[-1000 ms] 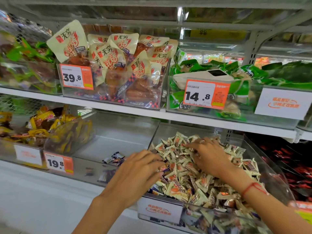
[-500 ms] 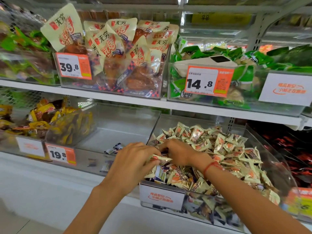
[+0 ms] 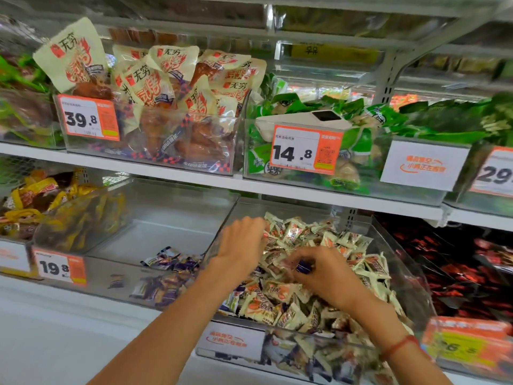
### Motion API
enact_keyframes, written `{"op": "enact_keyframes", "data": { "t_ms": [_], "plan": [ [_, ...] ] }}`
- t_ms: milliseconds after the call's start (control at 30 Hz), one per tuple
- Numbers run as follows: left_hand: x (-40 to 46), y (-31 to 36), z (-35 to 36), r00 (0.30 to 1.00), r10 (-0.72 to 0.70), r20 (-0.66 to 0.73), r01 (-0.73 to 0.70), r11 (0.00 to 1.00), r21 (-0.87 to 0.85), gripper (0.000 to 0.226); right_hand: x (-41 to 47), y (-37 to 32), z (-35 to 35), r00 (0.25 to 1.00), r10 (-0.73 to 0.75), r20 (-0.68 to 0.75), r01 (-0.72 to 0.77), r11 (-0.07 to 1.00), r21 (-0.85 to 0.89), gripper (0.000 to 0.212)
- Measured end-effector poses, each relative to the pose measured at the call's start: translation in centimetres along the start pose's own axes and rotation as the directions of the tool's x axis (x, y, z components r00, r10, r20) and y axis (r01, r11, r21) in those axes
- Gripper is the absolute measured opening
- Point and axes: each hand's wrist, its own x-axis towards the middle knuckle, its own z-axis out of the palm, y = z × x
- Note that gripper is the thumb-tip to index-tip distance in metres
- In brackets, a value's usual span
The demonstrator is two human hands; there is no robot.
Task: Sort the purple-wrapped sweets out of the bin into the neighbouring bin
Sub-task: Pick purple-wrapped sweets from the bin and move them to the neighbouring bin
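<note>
While left hand (image 3: 241,243) digs pale sweets, right hand (image 3: 322,270) pinches glossy purple sweet (image 3: 303,266).

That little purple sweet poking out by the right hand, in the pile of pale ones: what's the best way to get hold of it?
Pinch the purple sweet by its exposed end, from above with fingertips. It lies half buried among the pale-wrapped sweets, so only its top shows and its sides are hemmed in. The right hand already curls over it; whether it has it pinched is unclear.
</note>
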Motion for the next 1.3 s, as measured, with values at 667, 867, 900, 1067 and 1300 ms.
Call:
{"op": "enact_keyframes", "data": {
  "t_ms": [667,867,900,1067,1300],
  "plan": [
    [-1.3,-1.1,2.0,0.952,0.039,0.305,-0.12,0.96,0.253,0.033,-0.6,0.5,-1.0,0.995,0.022,-0.1,-0.006,0.987,0.162,0.037],
    [-4.2,-1.8,-0.8,0.996,0.063,0.062,-0.068,0.994,0.088,0.029,0.2,-1.3,-0.7,0.97,0.04,-0.24,0.047,0.936,0.348,0.032],
    [-5.0,-2.2,-1.6,0.999,0.034,-0.016,-0.034,0.999,0.019,0.029,0.4,-1.8,-0.4,0.965,0.04,-0.258,0.062,0.925,0.374,0.033],
    [-7.5,-5.1,-5.5,0.924,-0.191,-0.331,0.081,0.944,-0.319,0.02,2.1,-5.8,2.0,0.955,0.101,-0.278,0.095,0.785,0.613,0.023],
    [-7.1,-12.3,-3.9,0.825,-0.506,-0.252,0.454,0.858,-0.24,0.032,6.2,-11.9,5.2,0.958,-0.135,-0.255,0.238,0.868,0.436,0.018]
  ]
}}
